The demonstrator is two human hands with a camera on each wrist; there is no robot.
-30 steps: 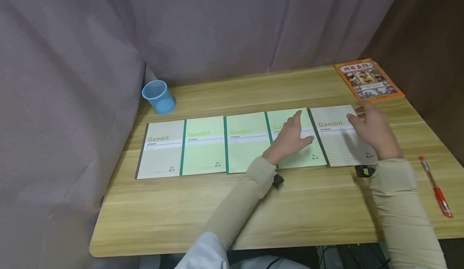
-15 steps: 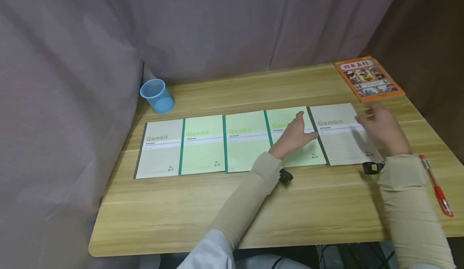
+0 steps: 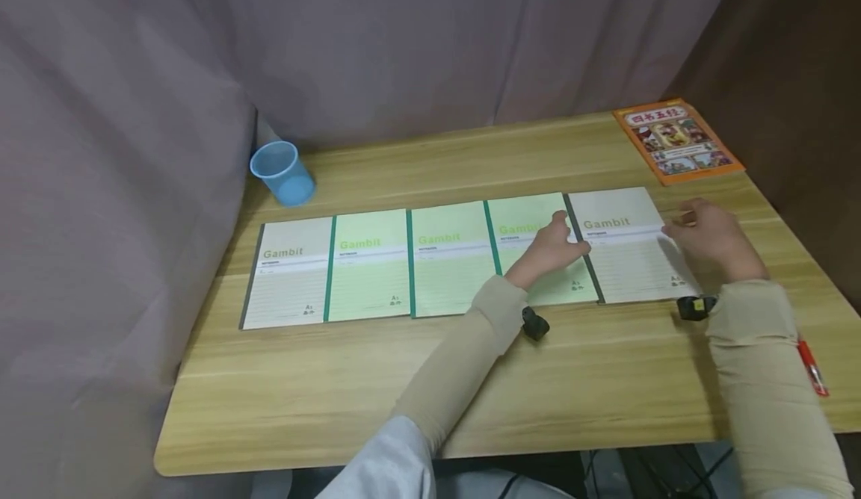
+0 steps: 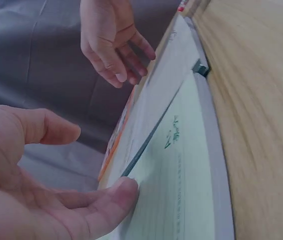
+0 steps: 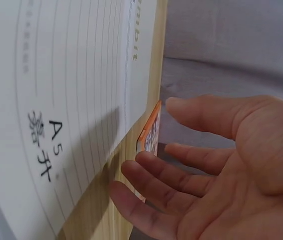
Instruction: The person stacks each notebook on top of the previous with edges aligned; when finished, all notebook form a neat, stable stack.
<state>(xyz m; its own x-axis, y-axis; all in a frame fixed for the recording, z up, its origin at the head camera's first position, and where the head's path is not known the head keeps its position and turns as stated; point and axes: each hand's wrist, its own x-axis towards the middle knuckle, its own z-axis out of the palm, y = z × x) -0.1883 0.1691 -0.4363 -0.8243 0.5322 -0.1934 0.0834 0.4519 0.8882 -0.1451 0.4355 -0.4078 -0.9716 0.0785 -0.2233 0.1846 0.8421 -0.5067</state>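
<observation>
Five Gambit notebooks lie flat in a single row across the tabletop (image 3: pixel 471 379), edges touching or slightly overlapping, covers up. From the person's left: a grey-white notebook (image 3: pixel 285 275), three green ones, then a second grey-white notebook (image 3: pixel 628 249) at the right end.

The left hand (image 3: pixel 548 249) rests flat on the rightmost green notebook (image 3: pixel 538 256), fingers straight and relaxed, fingertips at the seam with the right-end notebook. The left wrist view shows the fingertips (image 4: pixel 124 192) on the green cover, right at the dark spine of the neighbouring book; nothing is gripped.

The right hand (image 3: pixel 713 237) sits at the outer edge of the right-end notebook, fingers spread and slightly bent. In the right wrist view the fingers (image 5: pixel 151 185) lie just beside that edge over the bare wood; whether they touch the cover cannot be determined. It holds nothing.

Judgement: the row appears essentially laid out, with all five notebooks in line. What remains, as far as can be seen, is at most squaring up the last two.

Elsewhere: a blue plastic cup (image 3: pixel 279 172) stands at the far left, an orange picture book (image 3: pixel 676 139) at the far right corner, and a red pen (image 3: pixel 810 368) at the right edge, all well apart from the row.
</observation>
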